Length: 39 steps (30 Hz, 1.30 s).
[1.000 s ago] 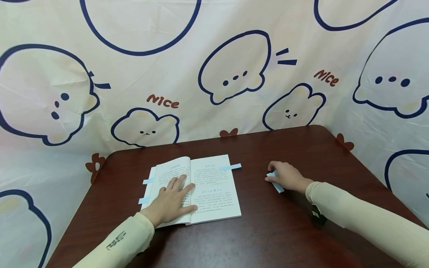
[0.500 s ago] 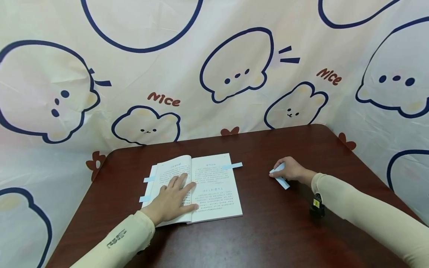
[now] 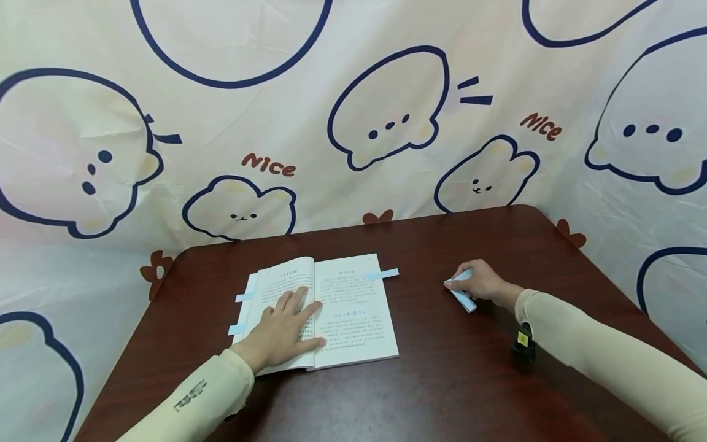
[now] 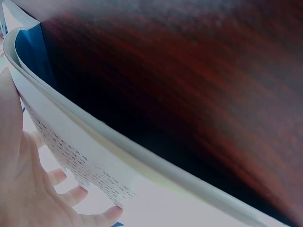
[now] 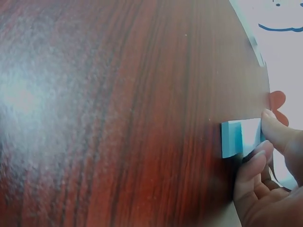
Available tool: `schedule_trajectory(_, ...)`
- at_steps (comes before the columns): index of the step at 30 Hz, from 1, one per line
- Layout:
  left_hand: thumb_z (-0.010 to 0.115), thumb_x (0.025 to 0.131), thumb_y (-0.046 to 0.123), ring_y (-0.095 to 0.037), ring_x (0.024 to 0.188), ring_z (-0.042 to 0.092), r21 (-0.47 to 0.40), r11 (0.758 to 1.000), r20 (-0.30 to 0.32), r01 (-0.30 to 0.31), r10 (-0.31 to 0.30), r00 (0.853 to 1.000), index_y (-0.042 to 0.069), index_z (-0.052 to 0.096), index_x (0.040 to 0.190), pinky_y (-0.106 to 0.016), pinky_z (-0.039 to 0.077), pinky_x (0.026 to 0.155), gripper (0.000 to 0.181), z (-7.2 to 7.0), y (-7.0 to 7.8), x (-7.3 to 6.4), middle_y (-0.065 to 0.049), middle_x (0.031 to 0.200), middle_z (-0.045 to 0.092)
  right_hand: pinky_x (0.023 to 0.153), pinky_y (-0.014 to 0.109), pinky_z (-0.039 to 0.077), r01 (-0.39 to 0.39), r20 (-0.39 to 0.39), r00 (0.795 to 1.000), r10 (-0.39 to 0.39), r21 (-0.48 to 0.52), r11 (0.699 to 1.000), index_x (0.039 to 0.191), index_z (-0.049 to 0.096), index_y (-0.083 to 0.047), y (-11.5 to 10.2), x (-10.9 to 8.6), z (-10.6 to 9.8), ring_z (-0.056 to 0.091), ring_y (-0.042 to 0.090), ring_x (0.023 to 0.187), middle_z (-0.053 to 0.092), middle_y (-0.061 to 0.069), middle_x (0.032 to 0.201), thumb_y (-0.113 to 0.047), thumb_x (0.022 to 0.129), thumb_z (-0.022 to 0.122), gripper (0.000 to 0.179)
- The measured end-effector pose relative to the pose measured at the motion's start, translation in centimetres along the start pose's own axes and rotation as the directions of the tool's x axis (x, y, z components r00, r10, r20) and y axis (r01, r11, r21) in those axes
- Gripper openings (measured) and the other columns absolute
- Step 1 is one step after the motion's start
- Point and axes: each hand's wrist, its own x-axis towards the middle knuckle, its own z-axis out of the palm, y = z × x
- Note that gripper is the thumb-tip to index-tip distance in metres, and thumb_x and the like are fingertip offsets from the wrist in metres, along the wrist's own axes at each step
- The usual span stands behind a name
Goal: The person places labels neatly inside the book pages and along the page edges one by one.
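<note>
An open book (image 3: 353,331) with printed pages lies on the dark wooden table (image 3: 420,393). My left hand (image 3: 282,331) rests on its left page, fingers spread and the thumb reaching across the fold. In the left wrist view the fingers (image 4: 71,196) lie against the curved page. To the right of the book, my right hand (image 3: 480,281) pinches a small pad of light blue sticky notes (image 3: 463,298) between thumb and fingers, close over the table. The right wrist view shows the pad's (image 5: 232,139) blue end sticking out from the fingertips.
Light blue sticky tabs stick out from the book: one tab (image 3: 389,274) at the right edge, an upper tab (image 3: 244,298) and a lower tab (image 3: 236,329) at the left. A cartoon-printed curtain (image 3: 386,184) stands behind and beside the table.
My right hand has shifted slightly right and turned, so more of the sticky-note pad shows. Over the last half second it barely moves. My left hand stays on the book.
</note>
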Motion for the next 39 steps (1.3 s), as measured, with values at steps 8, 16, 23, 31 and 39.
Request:
schedule_trajectory(8,0.057,0.092,0.067,-0.047,0.144,0.035,-0.006,1.000,0.006,0.007,-0.007,1.000,0.021,0.048,0.150,-0.068,0.044,0.097,0.075,0.2,0.1,-0.2,-0.019,0.162,0.030,0.050,0.028,0.042,0.040,-0.033,0.999,-0.039,0.022,0.999,0.080,0.066,-0.004,0.2,-0.1,0.4,0.045,0.013,0.051,0.049,-0.002,0.059,-0.024,0.096,0.070,0.025)
schedule_trajectory(16,0.056,0.092,0.067,-0.048,0.144,0.034,-0.013,1.000,0.015,0.010,-0.009,1.000,0.020,0.048,0.150,-0.069,0.044,0.097,0.075,0.3,0.2,-0.4,-0.020,0.162,0.030,0.059,0.029,0.042,0.183,-0.092,0.974,-0.209,-0.230,0.956,0.078,0.069,-0.006,0.1,-0.4,0.9,0.051,0.018,0.067,0.064,0.009,0.079,-0.021,0.098,0.066,0.025)
schedule_trajectory(23,0.056,0.092,0.067,-0.048,0.144,0.034,-0.014,1.000,0.013,0.008,-0.008,1.000,0.021,0.047,0.150,-0.069,0.043,0.098,0.075,0.1,0.2,-0.5,-0.019,0.162,0.030,0.051,0.030,0.040,0.179,-0.109,0.964,-0.243,-0.410,0.894,0.096,0.070,-0.007,-0.5,-1.1,1.5,0.052,0.016,0.058,0.067,0.006,0.076,-0.023,0.099,0.062,0.018)
schedule_trajectory(31,0.056,0.093,0.067,-0.049,0.144,0.034,-0.017,1.000,0.009,0.002,-0.002,1.000,0.020,0.048,0.150,-0.070,0.044,0.097,0.075,0.1,0.0,-0.4,-0.020,0.162,0.029,0.056,0.034,0.048,0.185,-0.051,0.966,-0.254,-0.551,0.814,0.093,0.070,-0.011,-1.9,-1.4,1.3,0.061,0.016,0.069,0.070,0.005,0.087,-0.029,0.093,0.070,0.019)
schedule_trajectory(39,0.057,0.092,0.065,-0.049,0.145,0.034,-0.013,1.000,0.007,0.003,-0.003,1.000,0.019,0.047,0.151,-0.070,0.042,0.098,0.075,-0.1,0.1,-0.2,-0.021,0.162,0.029,0.054,0.032,0.049,0.230,-0.011,0.952,-0.305,-0.634,0.738,0.091,0.073,-0.010,-2.7,-1.5,1.4,0.063,0.013,0.064,0.073,0.002,0.083,-0.019,0.093,0.073,0.010)
